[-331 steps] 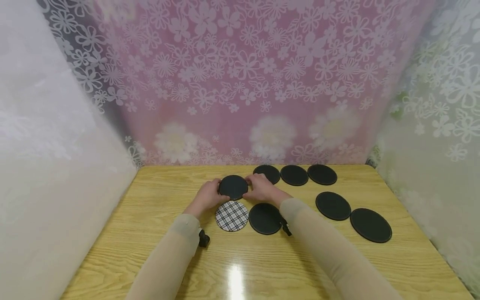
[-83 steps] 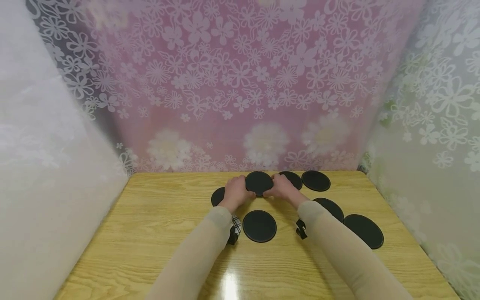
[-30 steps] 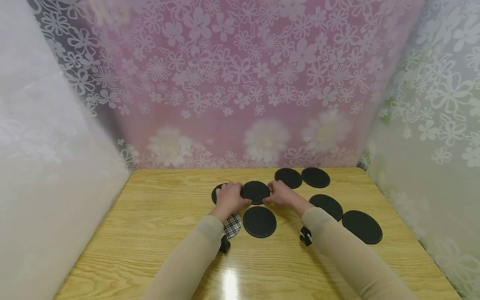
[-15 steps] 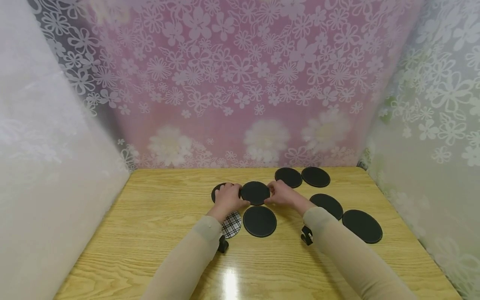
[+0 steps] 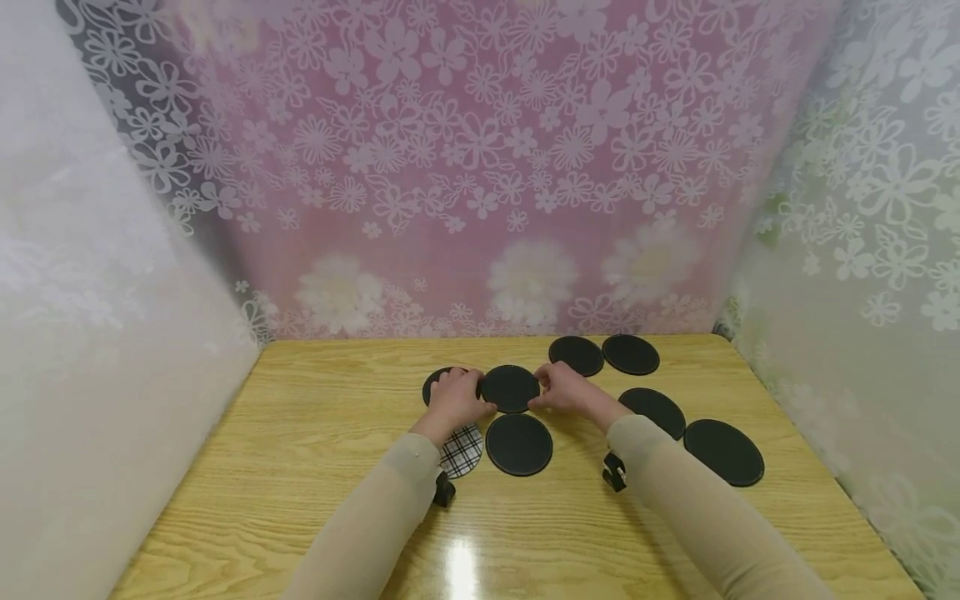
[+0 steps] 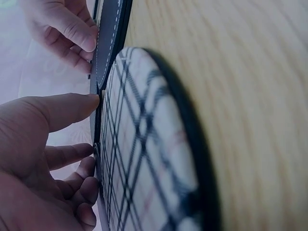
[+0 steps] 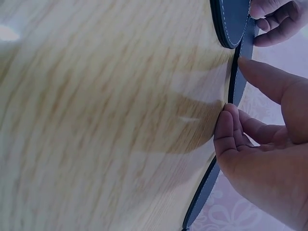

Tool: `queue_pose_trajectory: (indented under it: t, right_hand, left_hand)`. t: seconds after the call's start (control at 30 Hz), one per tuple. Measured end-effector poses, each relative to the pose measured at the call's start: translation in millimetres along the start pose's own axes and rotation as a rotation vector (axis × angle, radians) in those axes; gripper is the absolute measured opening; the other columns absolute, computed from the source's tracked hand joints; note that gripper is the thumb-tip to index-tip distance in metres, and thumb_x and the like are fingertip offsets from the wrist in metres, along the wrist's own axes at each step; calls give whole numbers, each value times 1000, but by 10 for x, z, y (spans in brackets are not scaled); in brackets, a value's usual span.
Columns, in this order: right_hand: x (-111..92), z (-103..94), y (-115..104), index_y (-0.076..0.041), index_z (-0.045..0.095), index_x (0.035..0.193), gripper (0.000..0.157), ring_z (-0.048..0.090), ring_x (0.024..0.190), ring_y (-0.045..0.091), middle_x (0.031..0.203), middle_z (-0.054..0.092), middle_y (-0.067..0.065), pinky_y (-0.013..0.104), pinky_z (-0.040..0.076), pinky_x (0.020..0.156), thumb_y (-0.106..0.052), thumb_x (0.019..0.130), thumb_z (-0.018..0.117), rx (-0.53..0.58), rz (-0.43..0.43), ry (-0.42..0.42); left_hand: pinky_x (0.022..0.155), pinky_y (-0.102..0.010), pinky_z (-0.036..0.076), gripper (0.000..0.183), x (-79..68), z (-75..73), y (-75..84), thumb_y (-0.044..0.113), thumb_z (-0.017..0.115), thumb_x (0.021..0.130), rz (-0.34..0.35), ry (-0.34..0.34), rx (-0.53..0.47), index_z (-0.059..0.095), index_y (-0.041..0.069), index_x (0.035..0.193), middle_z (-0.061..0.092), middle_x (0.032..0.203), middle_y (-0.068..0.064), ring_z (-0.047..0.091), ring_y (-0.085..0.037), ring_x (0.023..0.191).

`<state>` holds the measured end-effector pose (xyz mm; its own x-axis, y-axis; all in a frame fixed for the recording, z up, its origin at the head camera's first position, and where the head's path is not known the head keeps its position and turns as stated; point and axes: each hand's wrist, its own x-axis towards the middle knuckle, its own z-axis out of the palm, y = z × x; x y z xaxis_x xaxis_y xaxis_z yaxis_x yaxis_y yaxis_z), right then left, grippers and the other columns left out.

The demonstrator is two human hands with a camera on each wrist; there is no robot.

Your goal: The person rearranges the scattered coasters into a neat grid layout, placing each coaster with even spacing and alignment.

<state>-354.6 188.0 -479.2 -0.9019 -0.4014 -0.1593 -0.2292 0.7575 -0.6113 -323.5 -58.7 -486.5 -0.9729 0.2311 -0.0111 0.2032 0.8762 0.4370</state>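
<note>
Between my two hands lies a round black coaster (image 5: pixel 511 389), flat on the table. My left hand (image 5: pixel 453 398) holds its left edge with thumb and fingers, while the right hand (image 5: pixel 564 389) grips the right edge. Just in front is another black coaster (image 5: pixel 519 445), its rim touching or nearly touching the held one. A plaid coaster (image 5: pixel 462 451) sits below my left hand, partly covered by the wrist; the left wrist view shows its checked top (image 6: pixel 139 134) up close. Under the left fingers, a further black coaster (image 5: pixel 431 387) is partly hidden.
Two black coasters stand at the back, one left (image 5: pixel 576 355) and one right (image 5: pixel 631 354). Another two lie at the right, one (image 5: pixel 654 411) partly behind my right sleeve, the other (image 5: pixel 723 452) nearer. Flowered sheets (image 5: pixel 480 208) enclose the wooden table (image 5: pixel 315 417).
Since 2.8 seconds ago, both hands have brought the held coaster from the back row towards me, beside the left black one. During the last second it has shifted only slightly nearer.
</note>
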Motion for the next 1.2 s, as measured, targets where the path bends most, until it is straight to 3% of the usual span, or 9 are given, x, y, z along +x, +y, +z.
queue_pose_trajectory:
  t: [0.4, 0.67, 0.9, 1.2]
  right_hand:
    - [-27, -5, -3, 17, 53, 151, 70, 70, 107, 29, 137, 62, 28, 54, 53, 108, -15, 97, 86, 2, 0, -5]
    - [-75, -9, 5, 16, 46, 157, 80, 67, 99, 25, 130, 61, 24, 50, 54, 102, -19, 98, 87, -14, -4, 0]
    - [-204, -22, 26, 8, 47, 161, 83, 60, 131, 43, 144, 56, 28, 57, 50, 110, -30, 99, 87, -146, 14, 68]
    - [-507, -123, 94, 5, 43, 165, 89, 45, 149, 53, 163, 43, 34, 67, 43, 116, -35, 99, 87, -205, 28, 130]
  left_hand:
    - [106, -61, 40, 61, -25, -12, 37, 40, 86, 98, 0, 4, 14, 67, 12, 149, 59, 150, -19, 53, -41, 132]
    - [106, -61, 40, 64, -52, 7, 72, 42, 84, 100, 19, 19, 11, 65, 12, 154, 58, 152, -19, 51, -41, 135]
    - [109, -63, 39, 66, -80, -11, 159, 43, 80, 103, 55, 33, -14, 60, 12, 158, 55, 155, -19, 48, -41, 140]
    - [112, -66, 37, 71, -130, -13, 294, 46, 78, 104, 85, 27, -25, 55, 13, 163, 52, 159, -19, 46, -42, 145]
